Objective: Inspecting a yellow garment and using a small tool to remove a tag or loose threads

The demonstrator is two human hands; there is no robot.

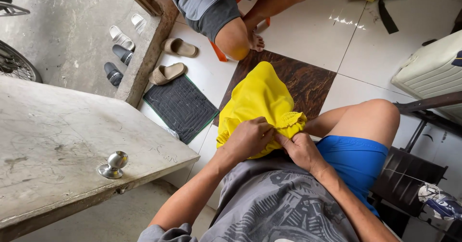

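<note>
A bright yellow garment (262, 97) with a gathered elastic band hangs in front of my lap. My left hand (248, 138) grips its bunched band from the left. My right hand (301, 150) pinches the same band from the right, fingers closed on the fabric. The two hands touch each other at the band. I sit in blue shorts and a grey printed shirt, my right knee (378, 117) raised beside the cloth.
An open grey door (57, 141) with a round metal knob (114, 165) fills the left. Another person sits ahead, a bare knee (233, 42) near the cloth. A dark doormat (180, 107), several sandals by the threshold, a white case (428, 71) at right.
</note>
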